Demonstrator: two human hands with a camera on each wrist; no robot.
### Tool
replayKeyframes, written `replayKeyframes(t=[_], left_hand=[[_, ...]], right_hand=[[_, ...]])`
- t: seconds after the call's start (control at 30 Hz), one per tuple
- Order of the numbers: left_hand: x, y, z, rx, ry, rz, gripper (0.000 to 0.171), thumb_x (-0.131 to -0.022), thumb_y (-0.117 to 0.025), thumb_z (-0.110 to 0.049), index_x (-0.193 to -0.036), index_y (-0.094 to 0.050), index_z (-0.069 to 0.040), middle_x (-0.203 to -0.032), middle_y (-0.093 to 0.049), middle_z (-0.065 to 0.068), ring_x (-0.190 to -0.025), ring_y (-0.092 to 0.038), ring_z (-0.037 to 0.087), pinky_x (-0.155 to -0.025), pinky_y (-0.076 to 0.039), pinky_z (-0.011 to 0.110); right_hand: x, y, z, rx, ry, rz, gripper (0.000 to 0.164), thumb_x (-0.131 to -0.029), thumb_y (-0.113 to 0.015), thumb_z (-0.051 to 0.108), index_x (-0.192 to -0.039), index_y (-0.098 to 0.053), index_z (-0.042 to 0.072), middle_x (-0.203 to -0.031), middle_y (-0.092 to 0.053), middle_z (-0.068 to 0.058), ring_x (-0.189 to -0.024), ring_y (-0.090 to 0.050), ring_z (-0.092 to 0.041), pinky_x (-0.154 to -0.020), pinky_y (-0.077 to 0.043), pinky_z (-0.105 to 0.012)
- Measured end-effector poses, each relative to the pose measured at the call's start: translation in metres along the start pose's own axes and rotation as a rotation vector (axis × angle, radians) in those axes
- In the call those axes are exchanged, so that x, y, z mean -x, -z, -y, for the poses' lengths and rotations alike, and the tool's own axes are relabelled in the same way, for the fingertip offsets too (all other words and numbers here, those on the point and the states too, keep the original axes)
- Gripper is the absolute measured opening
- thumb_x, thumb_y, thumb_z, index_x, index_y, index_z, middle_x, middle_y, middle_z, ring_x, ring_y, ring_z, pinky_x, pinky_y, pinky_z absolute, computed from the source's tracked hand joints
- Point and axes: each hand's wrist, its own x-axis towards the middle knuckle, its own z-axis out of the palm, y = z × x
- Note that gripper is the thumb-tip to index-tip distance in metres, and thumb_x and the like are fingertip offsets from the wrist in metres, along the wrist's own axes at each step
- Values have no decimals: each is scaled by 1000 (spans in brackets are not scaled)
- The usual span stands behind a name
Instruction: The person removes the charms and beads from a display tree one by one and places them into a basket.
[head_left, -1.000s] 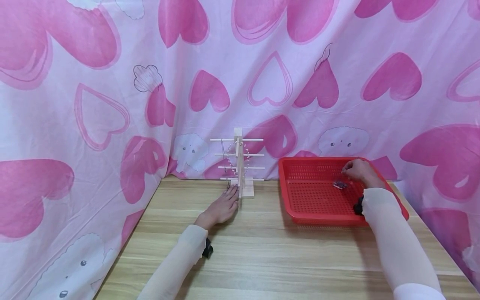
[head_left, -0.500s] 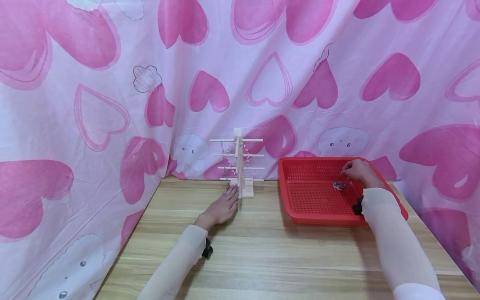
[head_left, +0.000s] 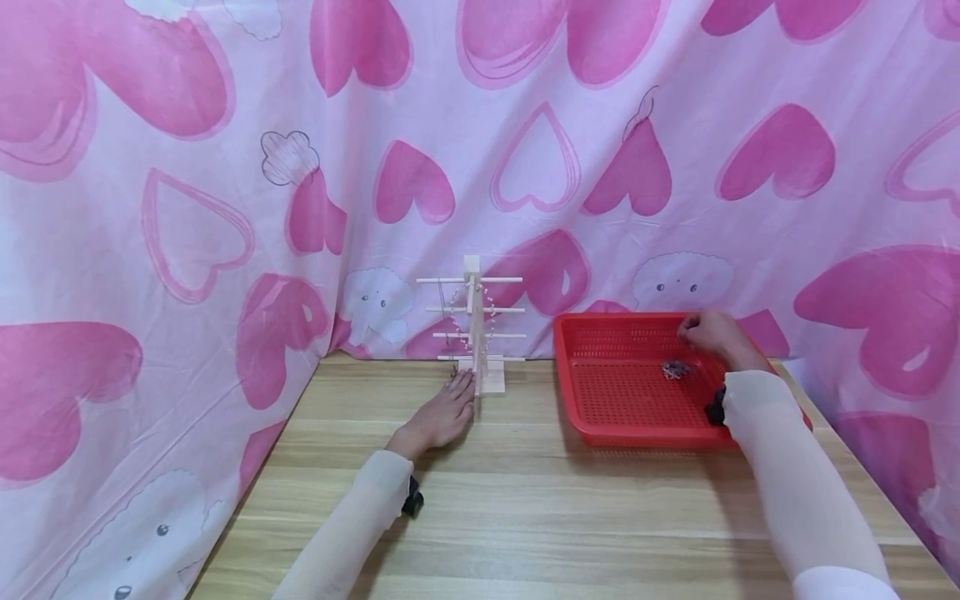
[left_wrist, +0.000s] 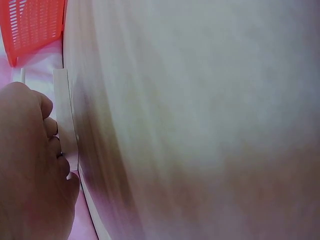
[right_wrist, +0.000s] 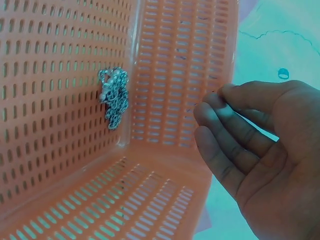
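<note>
My left hand (head_left: 438,412) rests against the foot of a wooden jewelry stand (head_left: 472,321), its fingers extended in the head view. In the left wrist view the fingers lie along the pale base (left_wrist: 64,107). A beaded necklace (head_left: 492,312) hangs at the stand's middle. A thin dark chain (head_left: 441,300) hangs from its left bars. Over the far right of the red basket (head_left: 630,437) is my right hand (head_left: 716,333), thumb and fingertips drawn together. Whether they pinch a fine strand is not visible. Below them a tangled silvery chain (right_wrist: 115,97) lies heaped in the basket.
The light wooden table (head_left: 525,525) carries the stand and basket. A pink heart-print curtain (head_left: 540,83) closes off the back and both sides. Basket walls rise around the heaped chain. The stand's thin bars stick out on both sides.
The heaped chain's outline has shifted, from a flatter strip to a rounder clump. Both hands stay nearly in place. The whole head view drifts slightly left.
</note>
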Motion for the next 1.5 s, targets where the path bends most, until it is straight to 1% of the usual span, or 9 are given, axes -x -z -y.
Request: replayKeyframes(t=[0.13,0.43,0.67,0.8,0.9,1.1,1.23,1.33,1.5], left_hand=[[1,1,-1,16,-2,-7,61,-115,-27,-25,-167,-21,5,-178,-14,22,-166,-12,40,-136,-18,54],[1,2,-2,-13,15,14,61,-115,-25,-28,-168,-19,2,-179,-12,18,-167,-11,36,-137,-18,50],[1,1,-1,28,8,-1,61,-114,-27,-25,-168,-19,4,-178,-12,20,-166,-12,40,-136,-18,55],[0,1,0,-2,16,12,62,-115,-24,-28,-169,-15,1,-179,-8,18,-167,-8,37,-137,-15,51],[0,1,0,-10,13,14,62,-115,-23,-29,-169,-14,1,-179,-8,18,-167,-7,36,-137,-15,50],[1,0,0,20,3,3,61,-115,-25,-27,-168,-18,3,-179,-11,20,-167,-10,40,-136,-17,54],[0,-2,1,-9,10,12,62,-116,-22,-29,-169,-14,1,-179,-8,18,-167,-8,36,-137,-15,51],[0,-1,0,0,6,3,62,-115,-24,-28,-168,-16,2,-179,-9,18,-167,-10,37,-137,-16,52],[0,0,0,16,5,2,61,-115,-27,-27,-168,-19,3,-179,-12,19,-167,-11,37,-137,-18,52]], right_hand=[[2,-1,10,5,24,-17,31,-106,-57,16,-120,-68,-9,-108,-67,-26,-95,-61,-36,-74,-55,-34],[4,-11,32,17,131,-59,18,-105,-60,18,-101,-69,2,-88,-63,-13,-85,-59,-28,-70,-49,-31],[8,-16,63,25,202,-81,18,-104,-63,19,-108,-74,5,-96,-68,-17,-87,-62,-30,-72,-52,-31],[9,-21,81,32,255,-89,20,-106,-62,17,-112,-75,4,-99,-69,-16,-89,-61,-30,-74,-51,-33],[11,-26,94,14,280,-86,19,-106,-62,16,-112,-76,4,-98,-69,-16,-89,-60,-30,-74,-51,-34],[16,-37,118,-18,319,-80,15,-105,-64,16,-108,-76,7,-93,-67,-14,-86,-60,-29,-71,-50,-33],[18,-43,133,-11,351,-85,17,-105,-65,16,-113,-77,8,-100,-72,-14,-89,-60,-28,-76,-53,-34],[19,-48,143,-8,391,-95,17,-104,-66,16,-114,-78,8,-102,-74,-14,-89,-61,-26,-79,-55,-36],[20,-56,159,5,482,-142,12,-102,-69,15,-104,-79,8,-92,-74,-9,-83,-60,-23,-76,-54,-36]])
